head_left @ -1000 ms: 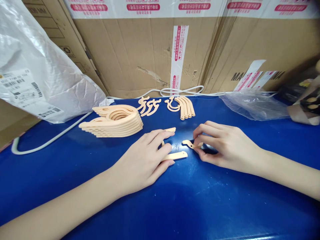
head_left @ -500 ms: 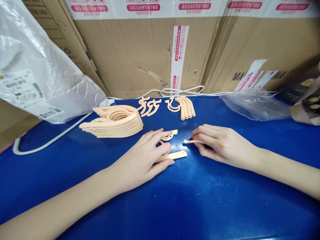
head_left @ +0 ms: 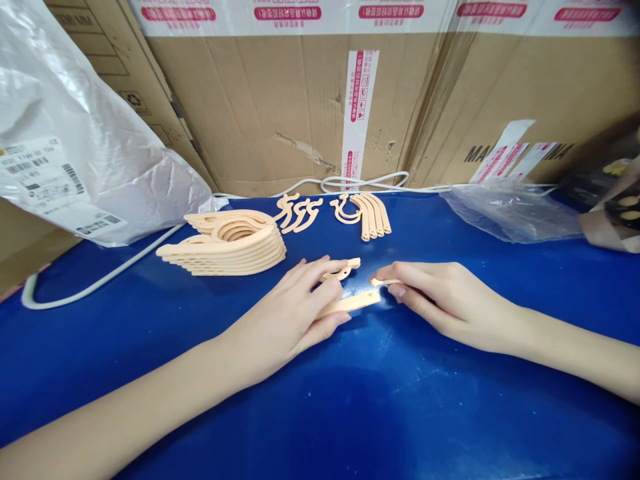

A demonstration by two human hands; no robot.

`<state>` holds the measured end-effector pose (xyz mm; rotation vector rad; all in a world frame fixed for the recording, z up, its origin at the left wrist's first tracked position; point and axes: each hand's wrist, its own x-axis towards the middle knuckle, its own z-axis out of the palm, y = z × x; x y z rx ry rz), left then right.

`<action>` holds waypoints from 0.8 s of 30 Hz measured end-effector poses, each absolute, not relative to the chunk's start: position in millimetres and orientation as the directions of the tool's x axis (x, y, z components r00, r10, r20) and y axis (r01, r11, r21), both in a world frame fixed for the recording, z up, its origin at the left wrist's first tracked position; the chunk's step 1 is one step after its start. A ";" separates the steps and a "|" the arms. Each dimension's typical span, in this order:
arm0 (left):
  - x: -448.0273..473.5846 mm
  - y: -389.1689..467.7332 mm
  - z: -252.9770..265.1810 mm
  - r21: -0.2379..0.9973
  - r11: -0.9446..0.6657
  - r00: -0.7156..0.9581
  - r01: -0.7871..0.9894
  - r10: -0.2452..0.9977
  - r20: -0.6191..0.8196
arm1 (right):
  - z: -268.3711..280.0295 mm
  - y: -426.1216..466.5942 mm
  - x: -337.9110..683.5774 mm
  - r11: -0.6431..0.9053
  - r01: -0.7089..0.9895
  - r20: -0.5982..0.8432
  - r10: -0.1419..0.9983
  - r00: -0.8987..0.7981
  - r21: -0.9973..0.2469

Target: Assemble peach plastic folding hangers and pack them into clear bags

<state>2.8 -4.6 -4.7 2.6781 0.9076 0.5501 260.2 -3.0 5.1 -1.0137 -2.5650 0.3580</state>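
While cardboard boxes (head_left: 300, 113) wall the blue tabletop (head_left: 350, 400) at twelve o'clock, the left hand (head_left: 287, 313) presses a peach hanger piece (head_left: 353, 302) at centre; at three o'clock, the right hand (head_left: 440, 297) pinches a small hook (head_left: 381, 282).

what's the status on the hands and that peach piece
Left hand pinning the peach hanger piece to the blue table. Right hand pinching a small hook part beside it. Nothing between them.
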 end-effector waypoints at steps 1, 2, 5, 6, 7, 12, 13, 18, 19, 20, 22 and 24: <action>3.3 -4.6 -4.0 0.360 -0.769 0.731 0.528 0.627 0.268 | 5.8 -3.6 259.4 0.701 0.600 0.218 0.701 -0.679 -0.385; 3.6 -4.6 -3.5 0.360 -0.768 0.730 0.529 0.629 0.269 | 6.6 -4.1 258.7 0.695 0.595 0.205 0.702 -0.682 -0.404; 3.8 -4.7 -2.9 0.356 -0.770 0.733 0.530 0.627 0.265 | 8.9 -5.4 257.0 0.682 0.577 0.182 0.702 -0.689 -0.449; 3.6 -4.8 -3.3 0.351 -0.772 0.733 0.530 0.625 0.267 | 9.5 -5.7 256.7 0.677 0.569 0.176 0.701 -0.691 -0.467; 3.4 -4.9 -3.9 0.344 -0.773 0.733 0.533 0.625 0.268 | 10.1 -5.9 256.4 0.672 0.563 0.168 0.701 -0.693 -0.481; 3.2 -6.3 -9.4 0.280 -0.800 0.757 0.531 0.596 0.268 | 13.2 -7.2 254.5 0.667 0.538 0.149 0.688 -0.710 -0.516; 3.6 -6.8 -10.1 0.271 -0.802 0.762 0.531 0.593 0.260 | 14.0 -7.5 254.0 0.671 0.528 0.141 0.677 -0.722 -0.521; 5.2 -8.6 -8.5 0.262 -0.796 0.767 0.545 0.600 0.228 | 15.7 -9.0 252.1 0.671 0.514 0.118 0.662 -0.740 -0.535; 5.2 -8.7 -7.8 0.268 -0.795 0.767 0.544 0.601 0.226 | 15.1 -9.3 252.0 0.665 0.520 0.129 0.673 -0.728 -0.536; 5.1 -8.6 -7.4 0.275 -0.794 0.764 0.542 0.602 0.232 | 14.3 -9.5 251.9 0.656 0.527 0.138 0.687 -0.714 -0.540; 4.6 -8.6 -7.2 0.288 -0.793 0.755 0.536 0.603 0.256 | 12.4 -9.9 251.8 0.632 0.545 0.139 0.713 -0.687 -0.551; 4.2 -8.6 -7.8 0.292 -0.792 0.752 0.536 0.605 0.260 | 10.9 -10.3 251.8 0.606 0.572 0.120 0.737 -0.665 -0.553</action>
